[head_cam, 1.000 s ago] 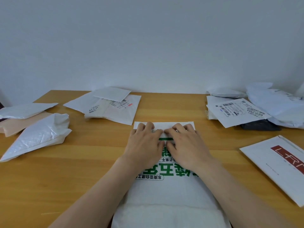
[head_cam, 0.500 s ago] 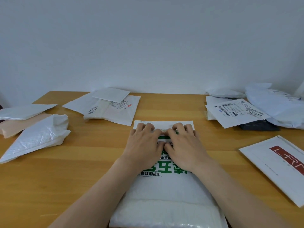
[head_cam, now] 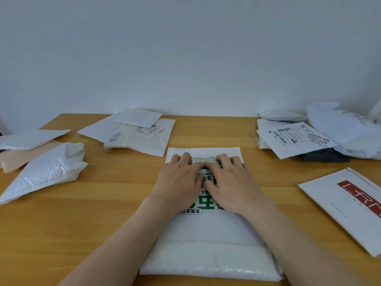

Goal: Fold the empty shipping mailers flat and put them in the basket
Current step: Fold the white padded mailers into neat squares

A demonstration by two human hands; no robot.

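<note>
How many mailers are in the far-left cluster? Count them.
3: a flat white mailer at the back, a tan mailer under it, a crumpled bubble mailer in front. Others may be hidden beneath.

Soft, even light fills my view, bright but flat. Shadows lie faint and thin on the yellow wooden tabletop (head_cam: 103, 213). A slight sheen shows on the crinkled white plastic bubble mailer (head_cam: 43, 172) at my left. The wide lens bows the edges, and small label print blurs.
</note>
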